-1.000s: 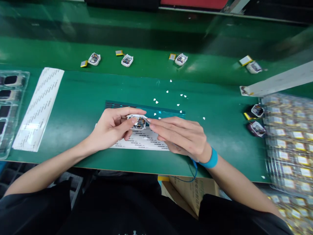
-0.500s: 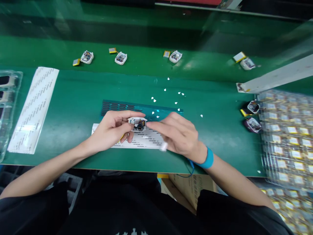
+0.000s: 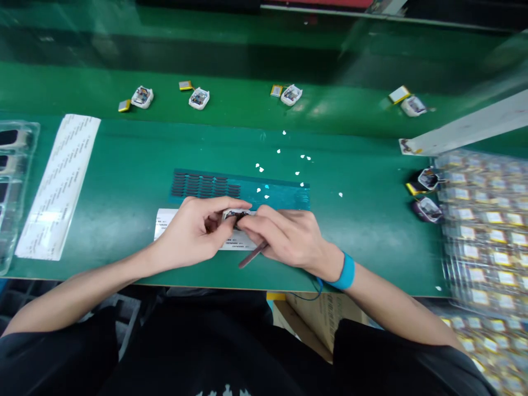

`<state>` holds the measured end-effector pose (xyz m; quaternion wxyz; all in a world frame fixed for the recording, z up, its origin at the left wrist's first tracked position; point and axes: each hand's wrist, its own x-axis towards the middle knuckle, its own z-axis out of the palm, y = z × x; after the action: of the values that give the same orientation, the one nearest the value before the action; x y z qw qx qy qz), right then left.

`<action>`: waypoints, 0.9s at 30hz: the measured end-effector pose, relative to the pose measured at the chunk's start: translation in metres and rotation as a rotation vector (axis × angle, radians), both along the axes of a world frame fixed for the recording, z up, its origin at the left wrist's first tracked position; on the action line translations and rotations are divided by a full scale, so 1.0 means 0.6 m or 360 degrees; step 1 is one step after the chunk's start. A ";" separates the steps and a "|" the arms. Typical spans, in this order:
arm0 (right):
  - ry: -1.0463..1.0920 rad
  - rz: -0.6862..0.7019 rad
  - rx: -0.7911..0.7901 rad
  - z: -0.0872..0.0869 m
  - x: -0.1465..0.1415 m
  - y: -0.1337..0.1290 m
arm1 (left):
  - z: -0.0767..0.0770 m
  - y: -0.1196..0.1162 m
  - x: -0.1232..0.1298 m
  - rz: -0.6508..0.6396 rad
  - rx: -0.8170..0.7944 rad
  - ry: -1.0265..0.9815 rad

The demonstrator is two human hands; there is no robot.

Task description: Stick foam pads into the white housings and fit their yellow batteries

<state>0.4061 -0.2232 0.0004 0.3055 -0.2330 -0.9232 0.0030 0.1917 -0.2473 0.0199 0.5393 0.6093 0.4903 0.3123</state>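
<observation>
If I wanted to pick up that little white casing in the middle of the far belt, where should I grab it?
Probably by its two long sides, coming from above: the white casing lies flat and open side up on the green belt. Mind the small yellow battery, which seems wired to it.

Green bench mat (image 3: 124,165), glossy green belt (image 3: 247,71) behind it, perhaps a cardboard box (image 3: 317,316) underneath.

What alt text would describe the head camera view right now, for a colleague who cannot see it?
Over a green workbench, the person's left hand and right hand together grip a small white device casing; the right also holds a thin dark tool. A teal sheet of dark pads lies just beyond; four similar casings sit farther back.
</observation>
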 end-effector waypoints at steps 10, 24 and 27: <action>0.0212 0.0035 -0.0131 -0.013 0.012 0.012 | 0.002 0.008 0.000 0.0012 -0.0143 -0.0181; 0.0006 0.0273 -0.0010 -0.002 0.033 0.021 | 0.004 0.001 0.002 -0.0002 -0.0099 -0.0149; 0.0003 0.0279 -0.0095 0.001 0.036 0.024 | 0.004 0.001 0.002 -0.0014 -0.0073 -0.0168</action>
<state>0.4277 -0.2088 0.0010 0.2979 -0.1602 -0.9393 0.0576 0.1927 -0.2464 0.0222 0.5796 0.5816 0.4656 0.3302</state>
